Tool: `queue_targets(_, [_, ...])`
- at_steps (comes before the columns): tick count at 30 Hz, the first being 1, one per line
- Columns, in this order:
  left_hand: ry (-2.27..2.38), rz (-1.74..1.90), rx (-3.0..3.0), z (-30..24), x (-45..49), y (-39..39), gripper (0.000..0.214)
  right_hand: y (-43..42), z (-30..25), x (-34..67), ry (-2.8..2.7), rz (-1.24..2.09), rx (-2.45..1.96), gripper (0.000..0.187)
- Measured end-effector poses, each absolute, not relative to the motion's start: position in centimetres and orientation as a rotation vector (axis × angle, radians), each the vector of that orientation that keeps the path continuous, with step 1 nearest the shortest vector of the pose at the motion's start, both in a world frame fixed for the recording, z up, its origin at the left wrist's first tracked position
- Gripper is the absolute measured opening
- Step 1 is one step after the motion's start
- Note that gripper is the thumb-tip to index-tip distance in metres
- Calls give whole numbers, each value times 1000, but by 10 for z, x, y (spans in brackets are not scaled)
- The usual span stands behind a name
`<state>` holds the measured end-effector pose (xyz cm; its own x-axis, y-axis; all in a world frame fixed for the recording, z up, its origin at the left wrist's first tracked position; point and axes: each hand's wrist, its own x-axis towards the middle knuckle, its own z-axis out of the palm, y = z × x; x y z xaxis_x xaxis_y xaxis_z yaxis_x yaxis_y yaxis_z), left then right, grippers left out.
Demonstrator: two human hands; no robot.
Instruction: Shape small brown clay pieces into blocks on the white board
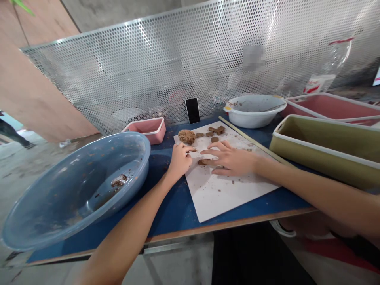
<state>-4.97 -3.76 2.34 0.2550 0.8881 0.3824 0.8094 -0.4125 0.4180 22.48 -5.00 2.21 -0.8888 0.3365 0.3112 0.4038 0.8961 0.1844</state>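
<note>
A white board [204,198] lies in front of me with brown clay on it. My right hand [237,160] is spread flat over the board, palm down, its fingertips at a small clay piece [202,162]. At the board's left edge my left hand [179,161] has its fingers curled, the index finger reaching toward the right hand. Brown shows at that fingertip; whether it is clay in the grip or a smear is unclear. Beyond the hands sit a round, cracked clay lump [187,136], several small clay blocks [209,134] and a joined clay piece [219,130].
A large blue basin [74,166] with wet residue stands left. A pink tray [157,132] and a phone [192,110] stand at the back by a perforated metal panel [166,59]. To the right are a stick [252,141], white basin [252,118], green planter [320,154] and red planter [335,107].
</note>
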Motion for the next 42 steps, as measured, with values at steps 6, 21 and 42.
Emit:
queue_targets(6, [1612, 872, 2373, 22, -50, -38, 56, -51, 21, 221, -2790, -282, -637, 54])
queue_targets(21, [1622, 857, 2366, 22, -49, -38, 55, -55, 23, 217, -2754, -12, -656, 49])
queue_targets(42, [1630, 857, 2408, 19, -56, -33, 51, -59, 20, 206, -2765, -232, -683, 50])
